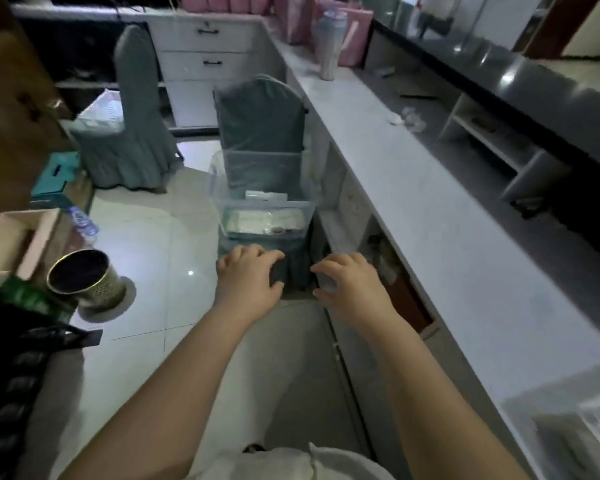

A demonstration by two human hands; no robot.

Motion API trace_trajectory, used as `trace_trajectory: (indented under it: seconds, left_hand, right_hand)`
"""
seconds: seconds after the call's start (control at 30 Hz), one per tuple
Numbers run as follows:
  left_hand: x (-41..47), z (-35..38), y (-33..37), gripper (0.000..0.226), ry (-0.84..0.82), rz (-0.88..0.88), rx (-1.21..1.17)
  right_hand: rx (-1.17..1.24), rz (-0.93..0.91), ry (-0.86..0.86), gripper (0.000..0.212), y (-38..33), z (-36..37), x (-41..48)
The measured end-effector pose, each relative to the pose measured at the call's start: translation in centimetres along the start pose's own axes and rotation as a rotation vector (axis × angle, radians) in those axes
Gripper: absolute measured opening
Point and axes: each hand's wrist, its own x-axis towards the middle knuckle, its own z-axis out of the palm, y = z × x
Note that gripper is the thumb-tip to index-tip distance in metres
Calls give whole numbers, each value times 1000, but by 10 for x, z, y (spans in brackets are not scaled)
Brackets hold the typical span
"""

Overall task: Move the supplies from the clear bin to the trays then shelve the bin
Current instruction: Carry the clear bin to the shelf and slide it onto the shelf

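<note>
Chair-top clear bin [262,202], hands [248,277] apart

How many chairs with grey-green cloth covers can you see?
2. One grey-green cloth-covered chair stands by the white counter, holding the clear plastic bin. The other stands farther left. More may be hidden.

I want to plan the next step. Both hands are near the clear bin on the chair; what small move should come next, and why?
Probably reach both hands forward to the clear bin. It sits on the chair with supplies inside, and the left hand and right hand are empty, just short of it.
</note>
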Motion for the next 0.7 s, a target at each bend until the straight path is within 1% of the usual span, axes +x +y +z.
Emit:
trace_trajectory:
  seconds: [0.17, 0.33, 0.5, 0.7]
  left_hand:
    - [42, -10, -79, 50, -16, -109, -40]
    - [94, -6, -131, 47, -5, -190, -71]
    - [171, 12, -158, 45, -13, -222, -87]
    - [323, 37, -178, 45, -27, -181, -30]
  right_hand:
    - [12, -61, -95, 42, -34, 32, 83]
    - [53, -50, -113, 42, -32, 50, 160]
    - [125, -39, -87, 39, -7, 74, 246]
    - [116, -48, -99, 39, 60, 99, 380]
